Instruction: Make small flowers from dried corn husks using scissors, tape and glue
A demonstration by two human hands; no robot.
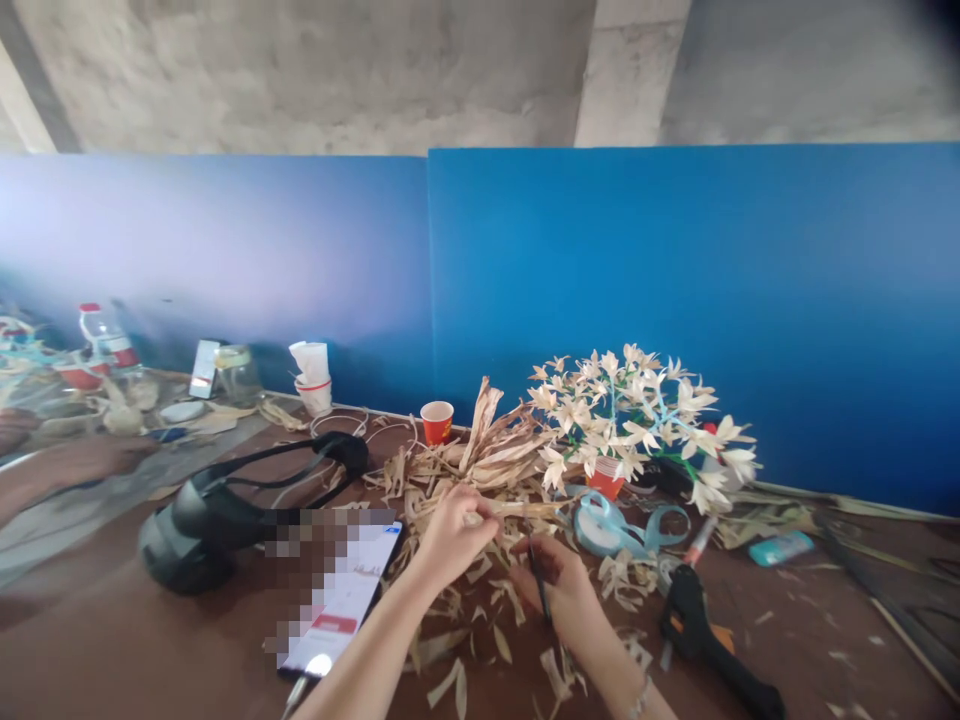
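My left hand (452,530) is closed in a pinch on a strip of dried corn husk (517,508) that lies across the brown table (112,640). My right hand (559,580) sits just to its right, fingers closed round a thin dark tool (537,575) that points toward the strip. A heap of dried husks (487,455) lies right behind both hands, and husk scraps (480,640) are scattered under my wrists.
A bunch of pale husk flowers (637,415) stands in a red cup (606,478), with light blue ribbon (611,525) and a black glue gun (705,635) at right. At left lie a black headset (217,515) and phone (337,600). A red paper cup (436,420) stands behind; blue panels (675,290) back the table.
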